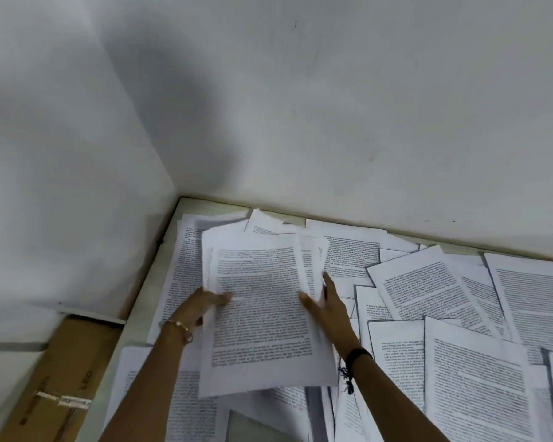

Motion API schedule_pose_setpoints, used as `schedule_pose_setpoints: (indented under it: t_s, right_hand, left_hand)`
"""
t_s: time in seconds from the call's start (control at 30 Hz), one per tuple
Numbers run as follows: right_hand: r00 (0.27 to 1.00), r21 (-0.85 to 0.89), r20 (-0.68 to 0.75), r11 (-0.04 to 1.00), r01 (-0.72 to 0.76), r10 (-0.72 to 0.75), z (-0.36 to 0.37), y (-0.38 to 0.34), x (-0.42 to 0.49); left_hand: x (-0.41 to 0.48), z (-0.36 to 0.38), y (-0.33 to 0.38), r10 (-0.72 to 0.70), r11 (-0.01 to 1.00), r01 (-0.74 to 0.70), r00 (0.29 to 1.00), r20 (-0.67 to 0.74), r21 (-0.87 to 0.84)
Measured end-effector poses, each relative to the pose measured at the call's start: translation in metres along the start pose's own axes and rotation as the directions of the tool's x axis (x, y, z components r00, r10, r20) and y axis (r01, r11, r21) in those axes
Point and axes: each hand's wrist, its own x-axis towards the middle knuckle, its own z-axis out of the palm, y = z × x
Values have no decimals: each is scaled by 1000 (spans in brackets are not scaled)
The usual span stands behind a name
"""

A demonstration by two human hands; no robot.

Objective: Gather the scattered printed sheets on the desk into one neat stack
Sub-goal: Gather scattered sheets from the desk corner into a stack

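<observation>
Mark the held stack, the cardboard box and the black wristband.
held stack of printed sheets [262, 314]: head view, middle of the top page's text.
cardboard box [74, 362]: head view, its brown upper face.
black wristband [359, 354]: head view, middle of the band.

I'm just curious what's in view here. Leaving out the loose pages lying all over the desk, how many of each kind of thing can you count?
Hands: 2, the left hand and the right hand
Held bundle of printed sheets: 1
Wrist ornaments: 2, a gold bangle and a black wristband
Flat cardboard box: 1
Total: 6
</observation>
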Motion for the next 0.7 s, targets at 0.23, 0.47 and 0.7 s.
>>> schedule_pose_setpoints:
  t_s: [0.23,0.47,0.7]
  right_hand:
    - [991,-115,133,993,10,6,29,-14,13]
    - [998,-269,-47,962,-52,41,49,-17,18]
    - [989,-460,-97,886,53,-110,59,-21,30]
  left_hand:
    - [-7,-33,-22,78,994,-93,968,-240,-52]
    - [-15,-44,-35,131,989,-145,913,-387,-6]
    - [-3,-36,-15,208,972,-170,944,-255,164]
